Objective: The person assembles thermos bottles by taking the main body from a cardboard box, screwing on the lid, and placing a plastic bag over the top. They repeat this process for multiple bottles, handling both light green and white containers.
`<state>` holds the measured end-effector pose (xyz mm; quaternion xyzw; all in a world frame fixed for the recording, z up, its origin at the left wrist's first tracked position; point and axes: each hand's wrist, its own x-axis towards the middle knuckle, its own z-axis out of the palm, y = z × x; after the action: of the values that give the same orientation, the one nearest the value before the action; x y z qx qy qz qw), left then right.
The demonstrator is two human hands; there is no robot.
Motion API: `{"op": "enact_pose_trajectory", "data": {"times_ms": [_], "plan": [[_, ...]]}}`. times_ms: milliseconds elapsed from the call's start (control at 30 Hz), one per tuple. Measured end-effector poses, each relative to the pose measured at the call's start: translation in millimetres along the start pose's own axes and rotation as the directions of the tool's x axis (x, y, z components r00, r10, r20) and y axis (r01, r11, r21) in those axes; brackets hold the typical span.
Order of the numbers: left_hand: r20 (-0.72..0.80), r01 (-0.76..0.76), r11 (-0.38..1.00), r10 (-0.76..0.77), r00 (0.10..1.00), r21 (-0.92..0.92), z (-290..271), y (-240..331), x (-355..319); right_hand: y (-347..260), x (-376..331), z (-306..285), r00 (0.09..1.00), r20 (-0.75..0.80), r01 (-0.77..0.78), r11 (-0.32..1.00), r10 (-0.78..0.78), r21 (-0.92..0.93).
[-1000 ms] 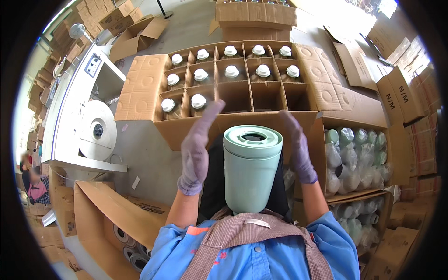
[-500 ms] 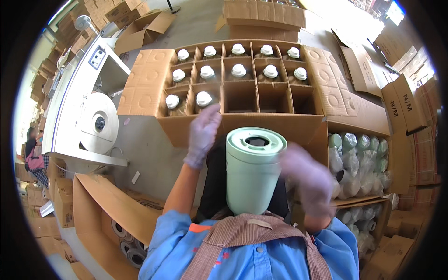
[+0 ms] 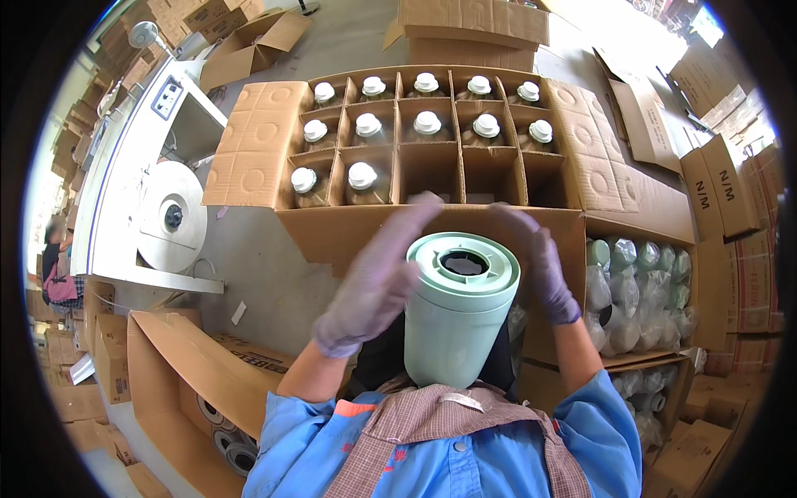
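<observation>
A pale green plastic canister (image 3: pixel 457 332) stands between my legs against the apron, its ring-shaped end up, with a dark round hole in the middle. At its left side my left hand (image 3: pixel 378 278), gloved in light purple, is open, fingers stretched forward and slightly blurred. The left thumb is by the canister's rim; I cannot tell if it touches. My right hand (image 3: pixel 541 261), in a matching glove, is open just beyond the rim on the right, fingers reaching forward. Ahead, a divided cardboard box (image 3: pixel 432 217) holds several clear bottles with white caps (image 3: pixel 362 174).
Three front-row compartments of the box hold no bottle. On the right stands a carton of plastic-wrapped items (image 3: pixel 635 286). An open carton with grey ring-ended cylinders (image 3: pixel 241 456) is at lower left. A white machine (image 3: pixel 116 174) with a large reel stands left; a person (image 3: pixel 58 274) is beyond.
My left hand has swung right and nearer the canister, its fingers now stretched out. The right hand has moved forward from the canister's right side. The canister has shifted slightly right.
</observation>
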<state>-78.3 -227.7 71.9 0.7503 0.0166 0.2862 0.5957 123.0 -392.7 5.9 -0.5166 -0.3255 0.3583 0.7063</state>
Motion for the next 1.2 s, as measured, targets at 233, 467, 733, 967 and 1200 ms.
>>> {"op": "enact_pose_trajectory", "data": {"times_ms": [233,467,733,967,1200], "plan": [[0.184,0.514,0.759,-0.483,0.856,-0.4,15.3,-101.6,43.2,-111.5,-35.7,102.8,0.533,0.836,0.758,0.512,-0.131,-0.403],[0.015,0.33,0.92,-0.335,0.942,-0.21,-18.3,-2.6,15.3,-42.6,13.6,-14.7,0.96,0.201,0.275,0.795,-0.195,-0.541],[0.525,0.567,0.473,-0.234,0.818,-0.674,14.2,-61.5,36.5,-75.0,6.7,51.1,0.749,0.651,0.561,0.645,-0.127,-0.52],[0.592,0.702,0.533,-0.398,0.7,-0.472,52.4,-71.8,-13.8,-133.1,-26.0,62.4,0.481,0.877,0.692,0.614,-0.001,-0.379],[0.626,0.717,0.576,-0.404,0.667,-0.393,52.0,-62.4,-52.2,-149.9,-76.9,66.3,0.409,0.892,0.881,0.173,0.192,-0.441]]}}
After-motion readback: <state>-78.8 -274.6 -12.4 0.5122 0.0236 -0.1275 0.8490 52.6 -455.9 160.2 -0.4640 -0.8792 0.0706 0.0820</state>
